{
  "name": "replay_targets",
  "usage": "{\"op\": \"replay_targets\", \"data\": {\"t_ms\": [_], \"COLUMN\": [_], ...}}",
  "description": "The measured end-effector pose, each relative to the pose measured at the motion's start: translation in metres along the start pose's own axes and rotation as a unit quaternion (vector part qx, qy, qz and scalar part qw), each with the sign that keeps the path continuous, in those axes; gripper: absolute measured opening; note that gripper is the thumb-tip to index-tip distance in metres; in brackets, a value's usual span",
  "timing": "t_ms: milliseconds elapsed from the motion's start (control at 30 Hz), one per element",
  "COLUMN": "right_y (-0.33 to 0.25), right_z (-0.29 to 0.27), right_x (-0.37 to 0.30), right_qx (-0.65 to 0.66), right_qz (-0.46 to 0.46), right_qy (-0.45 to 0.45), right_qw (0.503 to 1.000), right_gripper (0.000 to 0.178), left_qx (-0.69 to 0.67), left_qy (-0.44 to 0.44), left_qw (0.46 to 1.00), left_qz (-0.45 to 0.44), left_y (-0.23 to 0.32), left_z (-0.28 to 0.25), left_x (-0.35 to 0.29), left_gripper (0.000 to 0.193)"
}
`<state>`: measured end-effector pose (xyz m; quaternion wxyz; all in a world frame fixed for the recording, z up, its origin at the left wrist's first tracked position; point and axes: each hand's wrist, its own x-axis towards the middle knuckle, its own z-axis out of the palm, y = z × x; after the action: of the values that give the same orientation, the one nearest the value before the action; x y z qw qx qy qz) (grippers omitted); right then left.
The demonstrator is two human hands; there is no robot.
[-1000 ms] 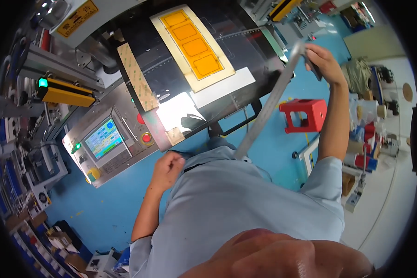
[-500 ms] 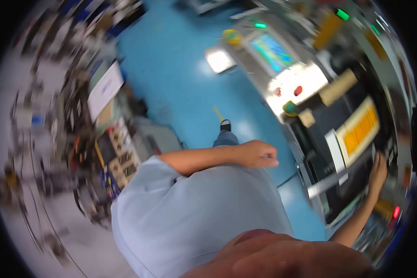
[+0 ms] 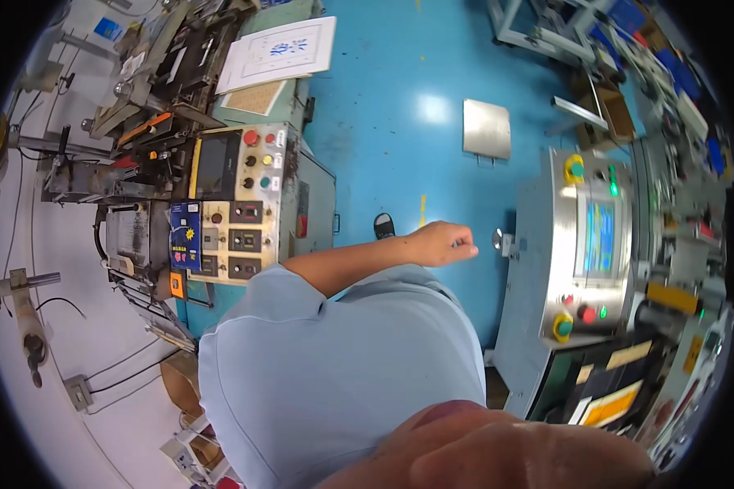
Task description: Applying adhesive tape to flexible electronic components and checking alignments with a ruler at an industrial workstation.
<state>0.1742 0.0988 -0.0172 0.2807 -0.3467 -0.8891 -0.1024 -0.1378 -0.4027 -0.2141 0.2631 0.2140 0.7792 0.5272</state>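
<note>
My left arm crosses in front of my body, and my left hand (image 3: 440,244) is over the blue floor. Its fingers are curled into a loose fist with a small opening by the thumb; whether something is in them I cannot make out. To its right stands the machine's steel control panel (image 3: 558,244), with a lit screen (image 3: 599,236), and the hand is apart from it. My right hand is out of view. Below the panel, on a dark machine bed (image 3: 562,375), lies a pale-framed orange sheet (image 3: 611,405).
At the left is a worn control box (image 3: 257,208) with knobs and buttons. A white printed board (image 3: 277,53) lies beyond it. A metal plate (image 3: 487,129) is on the floor ahead, and a cardboard box (image 3: 615,114) stands at the far right.
My view has turned toward the left, and the machine with the screen has shifted to the lower right. My right hand, over the machine bed before, has left the view. My left hand stays curled.
</note>
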Motion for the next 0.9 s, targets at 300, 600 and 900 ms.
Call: {"op": "replay_targets", "data": {"t_ms": [300,600,900], "right_y": [-0.338,-0.685,-0.968], "right_z": [0.064,0.169,0.249], "right_x": [0.093,0.055,0.031], "right_qx": [0.364,0.508,0.429], "right_qz": [-0.155,-0.285,-0.453], "right_qy": [-0.265,-0.537,-0.677], "right_qw": [0.879,0.61,0.391], "right_gripper": [0.027,0.015,0.018], "left_qx": [-0.212,-0.598,-0.661], "left_qy": [0.298,0.49,0.567], "left_qw": [0.918,0.611,0.488], "left_qz": [-0.156,-0.169,-0.047], "left_y": [-0.143,-0.251,-0.284], "left_z": [-0.219,-0.365,-0.386], "left_x": [0.025,0.068,0.081], "left_gripper": [0.038,0.058,0.038]}}
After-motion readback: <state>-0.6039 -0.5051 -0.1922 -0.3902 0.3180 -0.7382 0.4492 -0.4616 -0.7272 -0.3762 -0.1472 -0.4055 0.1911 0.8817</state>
